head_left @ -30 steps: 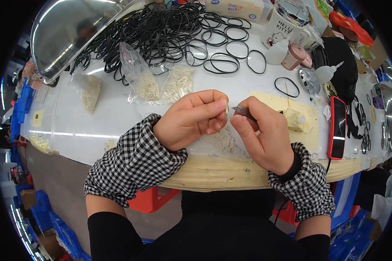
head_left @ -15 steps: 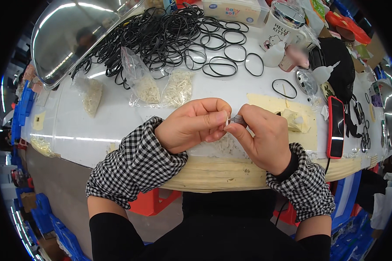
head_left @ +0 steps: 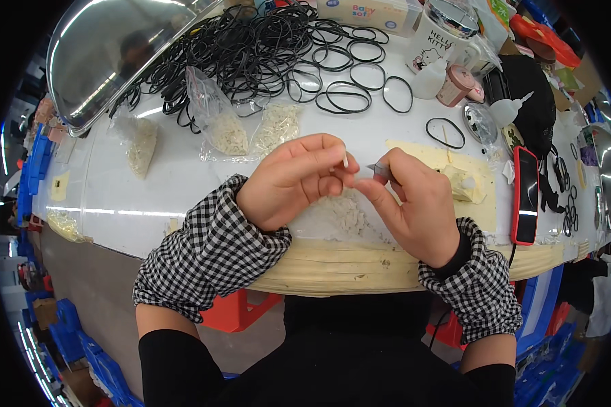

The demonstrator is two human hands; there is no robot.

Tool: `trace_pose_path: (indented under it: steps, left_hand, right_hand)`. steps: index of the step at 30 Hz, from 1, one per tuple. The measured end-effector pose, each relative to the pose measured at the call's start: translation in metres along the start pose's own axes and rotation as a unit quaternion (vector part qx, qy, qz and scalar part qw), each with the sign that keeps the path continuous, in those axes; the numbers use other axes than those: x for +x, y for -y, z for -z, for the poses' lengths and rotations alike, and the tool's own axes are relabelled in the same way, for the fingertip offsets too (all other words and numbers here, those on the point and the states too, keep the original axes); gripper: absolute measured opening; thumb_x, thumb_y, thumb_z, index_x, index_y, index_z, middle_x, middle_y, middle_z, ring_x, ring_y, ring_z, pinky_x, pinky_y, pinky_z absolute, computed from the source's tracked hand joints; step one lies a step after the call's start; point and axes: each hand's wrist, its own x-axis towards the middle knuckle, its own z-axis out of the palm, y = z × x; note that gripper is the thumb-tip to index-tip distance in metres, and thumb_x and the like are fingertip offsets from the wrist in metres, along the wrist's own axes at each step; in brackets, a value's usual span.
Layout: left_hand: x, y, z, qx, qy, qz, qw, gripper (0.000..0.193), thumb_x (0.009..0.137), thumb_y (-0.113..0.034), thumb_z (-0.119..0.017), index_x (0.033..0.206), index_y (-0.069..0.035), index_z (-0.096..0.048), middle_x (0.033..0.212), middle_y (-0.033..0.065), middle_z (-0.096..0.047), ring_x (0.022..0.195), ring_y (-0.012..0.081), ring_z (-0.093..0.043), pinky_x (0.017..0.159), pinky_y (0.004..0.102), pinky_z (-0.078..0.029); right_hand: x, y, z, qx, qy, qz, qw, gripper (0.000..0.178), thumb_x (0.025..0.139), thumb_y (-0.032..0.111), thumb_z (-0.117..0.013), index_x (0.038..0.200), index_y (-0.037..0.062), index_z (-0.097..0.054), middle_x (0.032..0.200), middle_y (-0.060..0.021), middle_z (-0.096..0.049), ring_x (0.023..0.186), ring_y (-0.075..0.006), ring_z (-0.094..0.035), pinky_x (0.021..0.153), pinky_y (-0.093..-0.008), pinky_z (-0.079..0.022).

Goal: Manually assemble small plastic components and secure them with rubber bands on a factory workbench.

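Between the thumb and fingertips of my left hand (head_left: 288,180) is a small white piece (head_left: 345,161), thin and upright. My right hand (head_left: 421,203) pinches a small grey blade (head_left: 380,170), its pointed tip toward the left hand. A narrow gap separates blade and white piece. Below both hands, a heap of tiny whitish bits (head_left: 349,216) lies near the table's front edge. Beyond the left hand lie clear bags of small cream pieces, one bag (head_left: 277,129) nearest to it. A lump of cream material (head_left: 463,183) rests on a yellowish sheet (head_left: 483,214) beside the right hand.
A tangle of black rubber bands (head_left: 251,51) covers the far table, with loose ones to its right. A shiny dome (head_left: 115,61) stands far left. At right are a white mug (head_left: 431,44), a squeeze bottle (head_left: 506,113) and a red-cased phone (head_left: 525,197). Wood (head_left: 346,268) edges the table's front.
My hands have drawn slightly apart, and the blade has come away from the white piece. The left hand has risen a little with the piece still in its fingers.
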Motion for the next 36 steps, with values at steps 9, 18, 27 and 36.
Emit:
trace_pose_path:
  steps: [9, 18, 27, 36]
  left_hand:
    - [0.003, 0.002, 0.015, -0.053, -0.139, -0.062, 0.987, 0.018, 0.091, -0.013, -0.054, 0.103, 0.0, -0.055, 0.094, 0.0067, -0.059, 0.086, 0.0135, -0.058, 0.079, 0.0233, -0.049]
    - [0.003, 0.002, 0.014, -0.013, -0.131, -0.049, 0.99, 0.019, 0.091, -0.013, -0.056, 0.104, 0.002, -0.057, 0.094, 0.0065, -0.06, 0.086, 0.0126, -0.058, 0.078, 0.0234, -0.049]
    - [-0.002, 0.003, -0.002, 0.066, -0.047, 0.066, 0.994, 0.02, 0.095, -0.015, -0.052, 0.101, 0.003, -0.059, 0.089, 0.0065, -0.064, 0.077, 0.0094, -0.063, 0.07, 0.0173, -0.053]
    - [-0.002, 0.006, -0.006, 0.018, -0.023, 0.039, 0.999, 0.023, 0.097, -0.016, -0.049, 0.106, 0.002, -0.059, 0.094, 0.0068, -0.064, 0.079, 0.009, -0.061, 0.071, 0.0188, -0.051]
  right_hand:
    - [-0.006, -0.009, -0.003, 0.0, 0.123, -0.024, 0.992, 0.013, 0.079, 0.012, -0.066, 0.086, 0.0046, -0.058, 0.078, -0.0087, -0.054, 0.066, -0.0278, -0.057, 0.058, -0.0361, -0.046]
    - [-0.005, -0.014, -0.015, -0.045, 0.082, 0.013, 0.996, 0.012, 0.079, 0.012, -0.066, 0.086, 0.0059, -0.058, 0.079, -0.007, -0.054, 0.064, -0.0268, -0.057, 0.054, -0.0349, -0.046]
    - [0.004, -0.002, -0.005, 0.055, -0.055, 0.018, 0.997, 0.015, 0.075, -0.005, -0.062, 0.088, 0.0028, -0.061, 0.079, -0.007, -0.055, 0.063, -0.0193, -0.057, 0.054, -0.0281, -0.045]
    - [0.001, -0.004, -0.008, 0.059, -0.07, 0.036, 0.995, 0.031, 0.07, -0.009, -0.059, 0.097, 0.0044, -0.064, 0.081, -0.0064, -0.054, 0.062, -0.0179, -0.057, 0.053, -0.027, -0.047]
